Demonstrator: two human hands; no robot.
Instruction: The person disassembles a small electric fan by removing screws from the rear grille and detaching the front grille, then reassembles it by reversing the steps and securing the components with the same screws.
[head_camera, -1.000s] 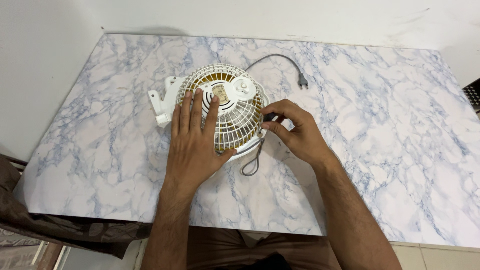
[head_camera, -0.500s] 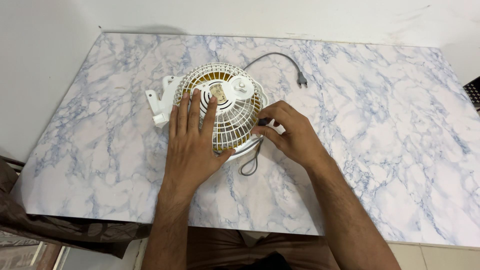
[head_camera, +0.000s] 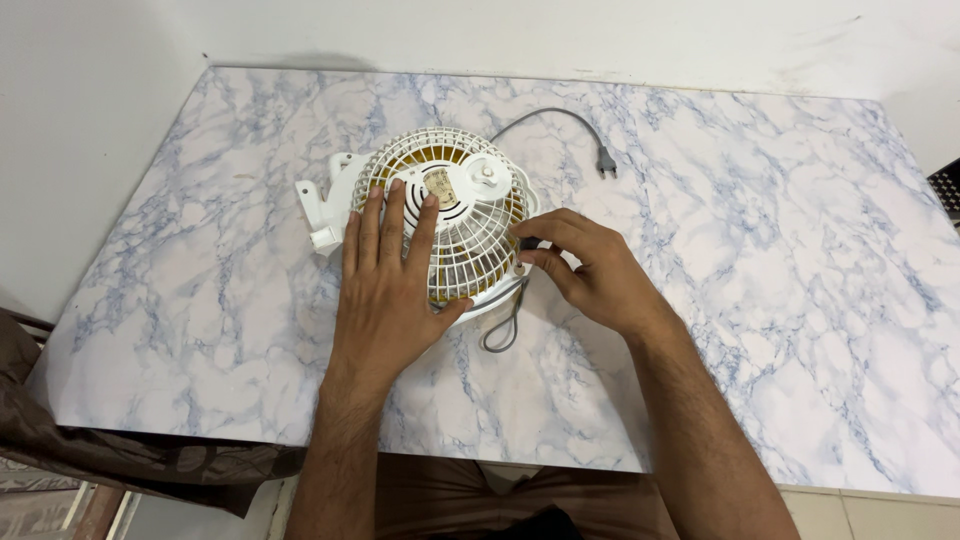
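1. Where the marbled surface (head_camera: 760, 250) is widest: one white fan (head_camera: 470, 240), grille-up, mount bracket pointing left; one grey cord (head_camera: 560, 120).
2. Left hand (head_camera: 390, 290) flat, open on grille.
3. Right hand (head_camera: 590, 270) pinching fan's right rim.

Your left hand (head_camera: 385, 290) covers the lower left of the fan grille (head_camera: 470, 235), so that part is hidden. Your right hand (head_camera: 590, 275) pinches something small and dark at the grille's right rim; too small to tell what. The grey cord (head_camera: 545, 115) vanishes behind the fan. A dark object (head_camera: 945, 185) at right edge is cut off. The brown cloth (head_camera: 60, 440) at lower left runs out of frame.
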